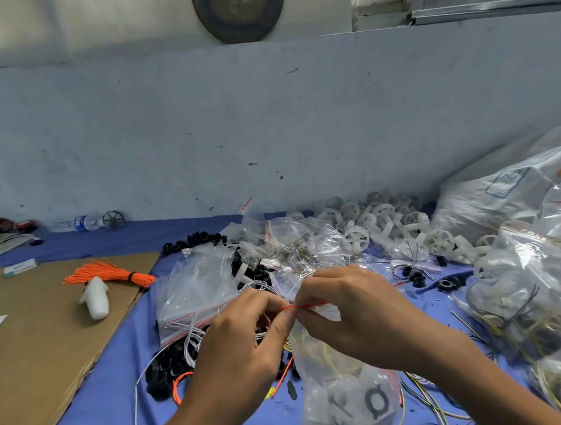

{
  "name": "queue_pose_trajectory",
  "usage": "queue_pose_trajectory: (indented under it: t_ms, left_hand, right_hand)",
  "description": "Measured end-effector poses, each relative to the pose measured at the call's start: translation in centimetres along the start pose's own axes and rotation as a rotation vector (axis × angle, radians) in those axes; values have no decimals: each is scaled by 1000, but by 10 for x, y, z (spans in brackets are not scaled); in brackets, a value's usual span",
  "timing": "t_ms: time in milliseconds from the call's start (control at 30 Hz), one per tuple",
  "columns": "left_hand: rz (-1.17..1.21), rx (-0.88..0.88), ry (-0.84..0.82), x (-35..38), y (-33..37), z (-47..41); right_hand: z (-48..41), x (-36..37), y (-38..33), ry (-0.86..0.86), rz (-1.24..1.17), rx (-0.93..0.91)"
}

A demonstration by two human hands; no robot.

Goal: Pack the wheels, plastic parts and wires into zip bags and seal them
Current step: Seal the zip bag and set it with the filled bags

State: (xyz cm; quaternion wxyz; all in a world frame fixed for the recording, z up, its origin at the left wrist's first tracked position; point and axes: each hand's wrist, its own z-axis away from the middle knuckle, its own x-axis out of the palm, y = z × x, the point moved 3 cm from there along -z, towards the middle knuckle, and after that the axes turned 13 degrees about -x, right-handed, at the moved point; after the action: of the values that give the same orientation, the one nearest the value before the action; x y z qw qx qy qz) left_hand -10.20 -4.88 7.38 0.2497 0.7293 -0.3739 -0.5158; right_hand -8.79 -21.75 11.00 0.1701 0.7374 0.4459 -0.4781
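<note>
Leftmost, a cardboard sheet (49,344) carries an orange wire bundle (111,274) and a white plastic piece (96,296). Beside it, a stack of empty zip bags (194,284) lies on the blue cloth (113,406). Centre: left hand (248,340) and right hand (353,316), the 2 touching, both pinch the red seal strip (309,306) of a filled zip bag (344,390), which hangs low centre. A black ring (375,401) shows inside it. Right: loose white wheels (389,224), then big packed sacks (525,261).
</note>
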Motion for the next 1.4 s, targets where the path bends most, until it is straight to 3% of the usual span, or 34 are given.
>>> queue_pose_trajectory:
  t_ms: [467, 800, 1400]
  left_hand:
    - [61, 1, -37, 1, 5, 5]
    - [14, 43, -8, 3, 4, 8]
    - [-1, 54, 48, -6, -7, 14]
  right_hand:
    - [7, -2, 7, -52, -103, 63]
    - [5, -4, 5, 11, -221, 115]
    - [56, -34, 48, -37, -191, 178]
